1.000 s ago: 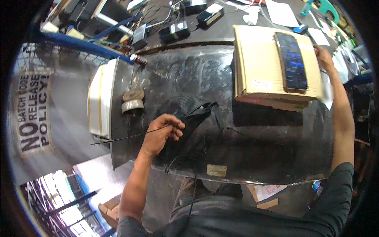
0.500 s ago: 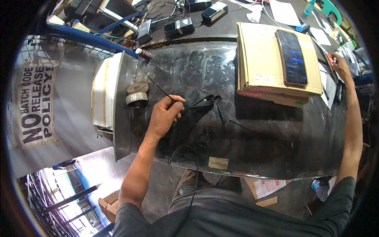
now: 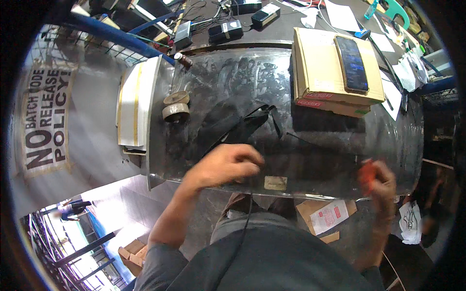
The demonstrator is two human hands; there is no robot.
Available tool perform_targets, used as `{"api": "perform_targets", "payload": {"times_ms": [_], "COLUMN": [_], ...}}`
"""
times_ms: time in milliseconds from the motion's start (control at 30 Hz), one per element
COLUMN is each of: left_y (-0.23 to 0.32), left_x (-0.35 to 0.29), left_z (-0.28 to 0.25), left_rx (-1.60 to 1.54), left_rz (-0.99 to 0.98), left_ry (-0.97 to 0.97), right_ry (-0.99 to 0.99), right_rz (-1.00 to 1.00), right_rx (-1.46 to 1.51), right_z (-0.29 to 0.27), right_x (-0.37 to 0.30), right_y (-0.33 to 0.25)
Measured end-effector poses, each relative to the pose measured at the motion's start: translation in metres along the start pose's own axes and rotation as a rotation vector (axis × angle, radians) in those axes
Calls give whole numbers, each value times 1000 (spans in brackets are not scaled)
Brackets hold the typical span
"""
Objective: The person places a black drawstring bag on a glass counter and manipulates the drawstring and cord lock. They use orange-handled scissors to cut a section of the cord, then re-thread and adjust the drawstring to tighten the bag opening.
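Note:
A black fabric item (image 3: 228, 128) with thin straps, its exact kind unclear, lies on the dark table's left half. My left hand (image 3: 225, 167) is over the near edge, just in front of it. Its fingers are curled and blurred, and they hide whatever is between them. One thin black strap passes behind this hand. At the near right of the table, my right hand (image 3: 381, 182) is closed around a red-orange object (image 3: 367, 175), too smeared by motion to name. A thin black cord (image 3: 301, 139) lies between the two hands.
A cardboard box (image 3: 315, 63) with a phone (image 3: 352, 63) on top stands at the back right. Two tape rolls (image 3: 175, 110) and a small brown bottle (image 3: 183, 60) are at the left. Farther back are black adapters (image 3: 225, 31) with tangled cables. A pale label (image 3: 275, 183) marks the near edge.
My right hand has come from the far right papers to the near right edge, bringing the red-orange object. My left hand has moved nearer and slightly right; the fabric item lies lower.

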State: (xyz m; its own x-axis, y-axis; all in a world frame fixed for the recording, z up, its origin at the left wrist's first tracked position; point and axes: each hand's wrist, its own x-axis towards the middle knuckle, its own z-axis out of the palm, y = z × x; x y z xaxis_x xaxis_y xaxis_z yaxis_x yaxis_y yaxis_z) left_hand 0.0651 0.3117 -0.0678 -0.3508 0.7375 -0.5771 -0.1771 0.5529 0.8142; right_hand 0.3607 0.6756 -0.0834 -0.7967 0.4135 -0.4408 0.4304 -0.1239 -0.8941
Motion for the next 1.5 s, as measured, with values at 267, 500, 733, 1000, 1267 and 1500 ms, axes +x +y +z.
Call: {"api": "perform_targets", "payload": {"times_ms": [267,500,733,1000,1267,1500], "left_y": [-16,-28,-13,-8,-38,-49], "left_x": [29,14,1,41,76,79], "left_z": [86,88,68,-26,-93,-94], "left_rx": [-282,22,149,1046,1174,1004], "left_rz": [114,344,441,405,359,459], "left_ry": [-431,-457,-579,243,310,337], "right_ry": [-192,-93,-88,-41,-646,-814], "right_rz": [215,150,123,-36,-21,-60], "right_rx": [302,297,626,859,1331,1491], "right_z": [178,213,242,251,330,365], "right_x": [-60,-87,-118,-109,-11,46], "right_y": [51,66,90,86,97,100]}}
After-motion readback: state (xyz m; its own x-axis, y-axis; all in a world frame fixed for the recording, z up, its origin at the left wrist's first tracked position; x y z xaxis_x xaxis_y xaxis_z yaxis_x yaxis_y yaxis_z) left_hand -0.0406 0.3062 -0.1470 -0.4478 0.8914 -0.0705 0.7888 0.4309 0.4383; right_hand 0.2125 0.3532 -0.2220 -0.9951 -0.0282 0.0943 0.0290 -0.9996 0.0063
